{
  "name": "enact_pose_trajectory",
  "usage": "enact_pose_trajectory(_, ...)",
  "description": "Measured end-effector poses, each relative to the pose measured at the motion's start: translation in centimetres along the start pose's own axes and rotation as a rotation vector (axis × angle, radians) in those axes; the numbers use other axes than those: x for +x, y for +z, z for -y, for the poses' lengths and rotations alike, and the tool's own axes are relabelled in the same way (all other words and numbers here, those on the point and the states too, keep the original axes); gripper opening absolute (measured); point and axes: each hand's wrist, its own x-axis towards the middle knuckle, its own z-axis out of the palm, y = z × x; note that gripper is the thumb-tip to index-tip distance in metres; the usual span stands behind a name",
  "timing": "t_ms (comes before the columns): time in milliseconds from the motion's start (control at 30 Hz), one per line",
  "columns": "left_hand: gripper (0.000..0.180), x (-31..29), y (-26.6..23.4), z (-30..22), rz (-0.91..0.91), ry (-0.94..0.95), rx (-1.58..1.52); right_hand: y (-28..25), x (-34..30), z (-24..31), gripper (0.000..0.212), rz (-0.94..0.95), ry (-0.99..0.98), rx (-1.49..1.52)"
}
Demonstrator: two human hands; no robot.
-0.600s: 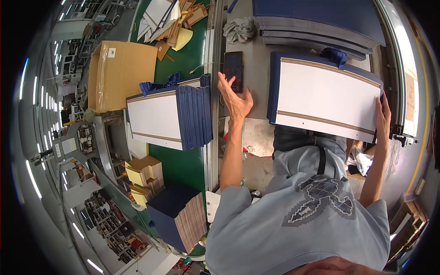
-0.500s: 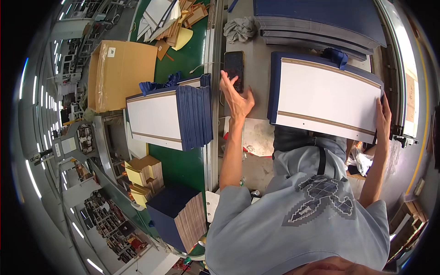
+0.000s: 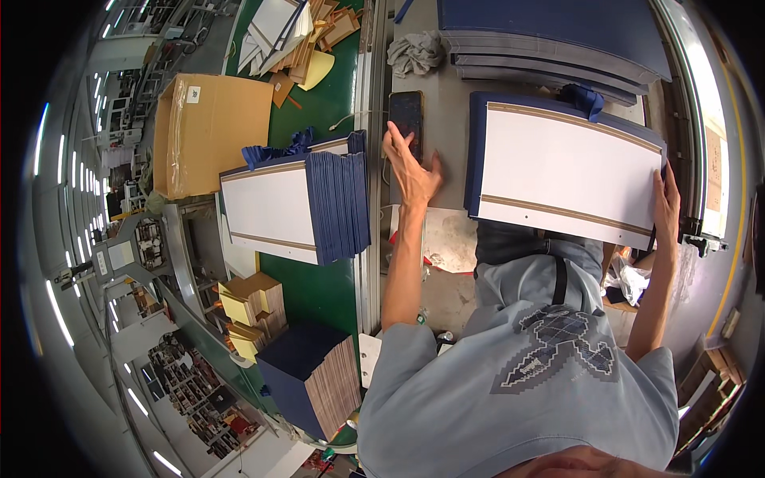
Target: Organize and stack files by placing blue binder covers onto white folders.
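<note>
My left hand (image 3: 413,171) hovers at the near end of a dark smartphone (image 3: 407,111) lying on the grey table. Its thumb stands away from the fingers, and nothing is in its grip. On the right side lies a white panel (image 3: 570,163) with two brown strips, on top of a dark blue backing with a blue ribbon bow (image 3: 584,101) at its far edge. My right hand (image 3: 668,203) rests along the panel's right edge, fingers stretched against its side. Whether it grips the edge cannot be made out.
To the left, a row of blue-edged white panels (image 3: 267,209) stands on a green conveyor belt (image 3: 307,291), beside a cardboard box (image 3: 219,131) and a dark blue stack (image 3: 299,358). A grey cloth (image 3: 416,53) and large blue boards (image 3: 558,24) lie farther back.
The fingers of my left hand have drawn a little closer together over the phone. My right hand and the panel have stayed in place.
</note>
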Motion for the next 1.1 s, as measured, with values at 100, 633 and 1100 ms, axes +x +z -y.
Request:
enact_pose_trajectory(100, 0.124, 0.2, 0.1, -0.1, 0.001, 0.008, 0.012, 0.2, 0.0, 0.0, 0.06, -0.01, -0.017, -0.009)
enact_pose_trajectory(633, 0.126, 0.7, 0.0, 0.0, 0.022, -0.025, 0.041, 0.7, -0.7, 1.0, 0.059, -0.007, 0.022, 0.013)
enact_pose_trajectory(1100, 0.127, 0.8, 0.2, -0.3, 0.022, -0.055, 0.044, 0.0, 1.9, 2.0, 0.063, -0.159, -0.032, -0.098)
